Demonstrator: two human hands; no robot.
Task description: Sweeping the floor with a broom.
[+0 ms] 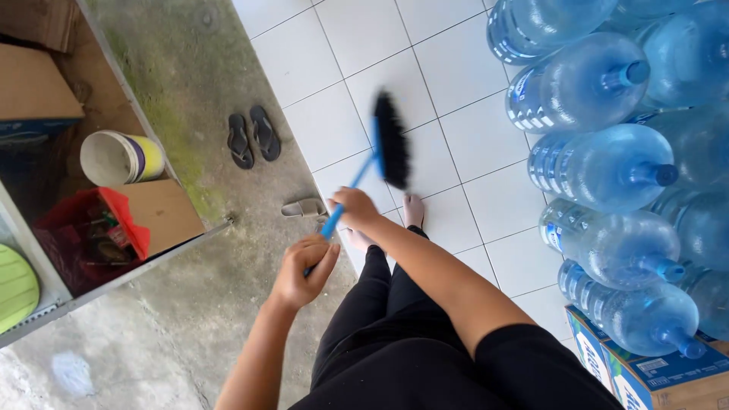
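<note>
Both the left hand (302,269) and right hand (353,209) wrap their fingers tight around the blue-handled broom (363,168), likely light and stiff, its black bristles soft over the white tiled floor (456,91).

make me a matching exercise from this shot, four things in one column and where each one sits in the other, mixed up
Things:
1. broom
2. dark sandals
3. water jugs
4. white bucket

Places:
A. lying stacked on their sides along the right of the tiled floor
B. inside the open shelf unit at the left, beside a cardboard box
C. side by side on the bare concrete, next to the tiles
D. held by the left hand and right hand, bristles over the white tiles

Pairs: 1-D, 2-C, 3-A, 4-B
</note>
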